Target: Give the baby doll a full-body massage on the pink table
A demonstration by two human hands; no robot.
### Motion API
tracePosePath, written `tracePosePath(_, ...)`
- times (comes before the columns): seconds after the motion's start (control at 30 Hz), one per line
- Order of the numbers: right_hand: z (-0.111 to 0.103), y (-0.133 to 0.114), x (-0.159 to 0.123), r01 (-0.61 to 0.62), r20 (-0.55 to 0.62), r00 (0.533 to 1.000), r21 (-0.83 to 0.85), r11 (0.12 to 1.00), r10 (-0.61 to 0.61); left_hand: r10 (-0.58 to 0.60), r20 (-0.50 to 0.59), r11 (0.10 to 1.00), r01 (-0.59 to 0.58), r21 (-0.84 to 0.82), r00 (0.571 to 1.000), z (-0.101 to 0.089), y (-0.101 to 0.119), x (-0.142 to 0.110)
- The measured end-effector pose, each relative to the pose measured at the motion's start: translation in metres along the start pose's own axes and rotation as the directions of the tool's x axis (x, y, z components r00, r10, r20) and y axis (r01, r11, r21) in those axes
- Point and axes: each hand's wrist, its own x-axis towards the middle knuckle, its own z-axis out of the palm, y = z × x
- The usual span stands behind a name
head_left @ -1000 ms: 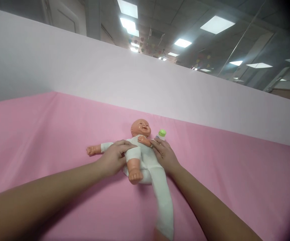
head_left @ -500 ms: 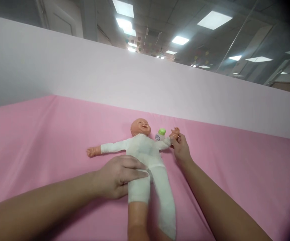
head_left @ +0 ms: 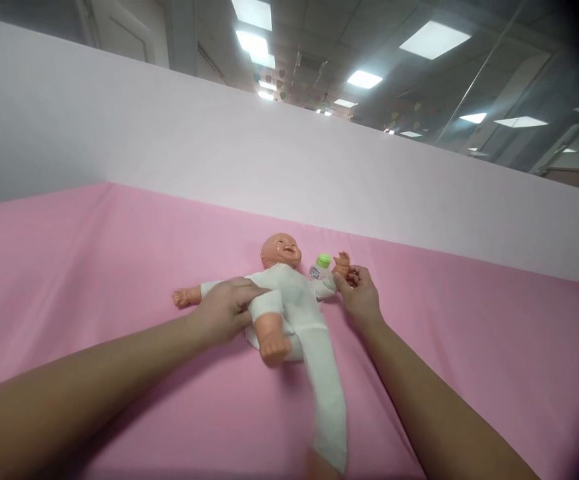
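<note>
A plastic baby doll [head_left: 289, 293] in a white one-piece suit lies on its back on the pink sheet [head_left: 94, 267], head toward the far wall. My left hand [head_left: 224, 310] is wrapped round the doll's left-side leg, which is folded up against its belly. My right hand [head_left: 359, 293] pinches the doll's outstretched arm near its small hand. The doll's other leg stretches toward me. A small white bottle with a green cap [head_left: 321, 265] stands just behind that arm, next to the doll's head.
A pale lilac cloth wall [head_left: 219, 147] rises behind the pink sheet. Above it show ceiling light panels [head_left: 434, 40] and a glass partition.
My left hand has pushed the doll's leg from stretched out back up to a bent position against its belly. My right hand stays on the doll's arm.
</note>
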Motion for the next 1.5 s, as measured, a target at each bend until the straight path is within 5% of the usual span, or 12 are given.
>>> tracePosePath(0.07, 0.012, -0.013, -0.012, 0.156, 0.117, 0.982, -0.057, 0.986, -0.149, -0.103, 0.024, 0.994, 0.102, 0.032, 0.994, 0.0, -0.003, 0.003)
tracePosePath(0.2, 0.027, -0.036, -0.029, 0.453, 0.434, 0.837, -0.206, 0.867, -0.334, -0.117, 0.037, 0.993, 0.115, 0.039, 0.992, 0.004, -0.01, 0.008)
tracePosePath(0.3, 0.028, -0.041, -0.031, 0.483, 0.45, 0.825, -0.246, 0.84, -0.342, -0.059, 0.031, 0.996, 0.057, 0.061, 0.998, 0.006, -0.014, 0.008)
tracePosePath(0.5, 0.016, -0.023, -0.016, 0.173, 0.288, 0.943, 0.006, 0.985, -0.168, 0.273, -0.073, 0.962, -0.271, 0.036, 0.959, 0.003, 0.0, -0.004)
tracePosePath(0.63, 0.0, -0.005, 0.001, -0.062, 0.209, 0.978, 0.36, 0.931, -0.015, 0.486, -0.047, 0.873, -0.487, -0.024, 0.873, 0.002, 0.016, -0.012)
tracePosePath(0.8, -0.019, 0.016, 0.018, -0.397, 0.148, 0.917, 0.256, 0.881, 0.37, 0.595, 0.007, 0.803, -0.595, -0.025, 0.804, 0.005, 0.024, -0.012)
tracePosePath(0.93, -0.024, 0.022, 0.021, -0.446, 0.173, 0.891, 0.171, 0.878, 0.419, 0.598, 0.039, 0.798, -0.591, -0.12, 0.8, 0.009, 0.023, -0.01)
tracePosePath(1.03, -0.02, 0.013, 0.016, -0.309, 0.062, 0.95, 0.073, 0.948, 0.305, 0.486, -0.013, 0.86, -0.481, -0.17, 0.874, 0.008, 0.012, -0.007)
tracePosePath(1.17, -0.004, -0.011, 0.001, 0.05, -0.021, 0.998, -0.177, 0.983, -0.054, 0.225, -0.071, 0.974, -0.225, 0.006, 0.972, 0.004, -0.013, -0.002)
tracePosePath(1.27, 0.013, -0.029, -0.016, 0.254, 0.205, 0.958, -0.29, 0.923, -0.199, 0.08, -0.037, 0.988, -0.074, 0.138, 0.996, 0.002, -0.027, 0.004)
tracePosePath(1.4, 0.026, -0.044, -0.031, 0.514, 0.491, 0.801, -0.274, 0.813, -0.341, 0.063, -0.01, 0.987, -0.061, 0.15, 0.998, 0.002, -0.033, 0.008)
tracePosePath(1.5, 0.024, -0.045, -0.032, 0.468, 0.451, 0.836, -0.288, 0.836, -0.313, 0.106, -0.029, 0.984, -0.101, 0.144, 0.994, 0.001, -0.03, 0.005)
